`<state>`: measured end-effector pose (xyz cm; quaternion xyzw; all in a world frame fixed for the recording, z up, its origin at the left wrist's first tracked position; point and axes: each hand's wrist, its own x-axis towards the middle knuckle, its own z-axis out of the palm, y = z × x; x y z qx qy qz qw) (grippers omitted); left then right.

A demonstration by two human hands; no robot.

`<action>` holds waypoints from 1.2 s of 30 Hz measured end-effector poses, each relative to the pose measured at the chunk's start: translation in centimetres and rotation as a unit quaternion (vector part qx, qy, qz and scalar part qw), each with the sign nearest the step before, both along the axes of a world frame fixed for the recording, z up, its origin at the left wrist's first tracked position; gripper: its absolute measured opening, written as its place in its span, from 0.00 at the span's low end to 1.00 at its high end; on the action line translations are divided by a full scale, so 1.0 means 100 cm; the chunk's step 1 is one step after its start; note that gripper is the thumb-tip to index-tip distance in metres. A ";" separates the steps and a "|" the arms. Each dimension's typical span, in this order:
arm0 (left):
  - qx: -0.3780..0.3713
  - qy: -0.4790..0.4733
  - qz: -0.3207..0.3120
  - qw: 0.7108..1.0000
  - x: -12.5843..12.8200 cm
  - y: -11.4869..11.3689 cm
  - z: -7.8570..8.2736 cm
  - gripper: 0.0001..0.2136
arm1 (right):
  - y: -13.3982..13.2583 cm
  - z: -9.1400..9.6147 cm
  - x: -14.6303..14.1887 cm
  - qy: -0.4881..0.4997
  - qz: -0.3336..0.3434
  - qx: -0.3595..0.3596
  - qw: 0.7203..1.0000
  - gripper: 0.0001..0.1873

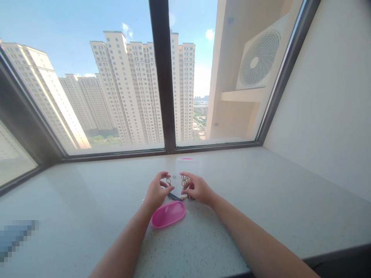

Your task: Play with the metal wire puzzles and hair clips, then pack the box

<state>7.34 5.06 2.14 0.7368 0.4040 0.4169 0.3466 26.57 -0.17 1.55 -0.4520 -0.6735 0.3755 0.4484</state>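
My left hand (156,190) pinches a small gold-brown ring (168,180) between thumb and fingers. Across from it, my right hand (198,188) is closed on a small gold-brown piece with ring-like loops (183,181); its exact kind is too small to make out. A tiny separate ring (174,177) lies on the pale sill between the hands. Just below them is a dark strap-like item (174,197), beside a small light-coloured piece (183,197). Nearer to me sits a pink oval tray (168,215), close to my left wrist.
Behind the hands stands a pale, partly see-through box (188,163) with a pink edge. The speckled sill (101,208) runs up to a dark window frame (116,155). A white wall (324,116) closes the right side, and a blurred blue-grey object (14,235) lies at left.
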 end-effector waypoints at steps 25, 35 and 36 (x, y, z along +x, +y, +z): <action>0.056 0.067 0.055 0.995 0.001 -0.006 0.008 0.17 | 0.002 -0.003 0.000 -0.011 -0.035 0.036 0.999 0.37; 0.051 0.067 0.052 0.995 0.001 -0.007 0.009 0.17 | 0.000 -0.002 -0.001 -0.021 -0.029 0.035 0.999 0.36; 0.052 0.064 0.050 0.995 0.001 -0.007 0.009 0.16 | 0.000 -0.002 -0.001 -0.021 -0.029 0.034 0.999 0.36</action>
